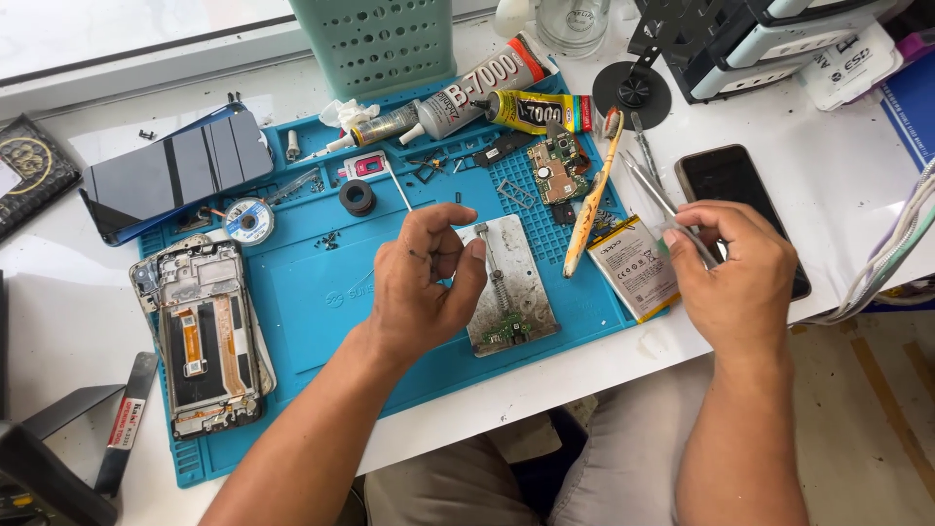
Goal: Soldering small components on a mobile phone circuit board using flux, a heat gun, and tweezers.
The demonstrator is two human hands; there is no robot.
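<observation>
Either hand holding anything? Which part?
Right hand pinches tweezers near their tips, rear end pointing away. Left hand is curled above the metal holder plate; anything in its fingers cannot be told.

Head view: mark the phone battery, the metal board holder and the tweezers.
phone battery (633,268), head view, middle of its white label face.
metal board holder (510,282), head view, bare plate beside the spring.
tweezers (651,185), head view, mid-shaft above the right hand (735,278).
</observation>
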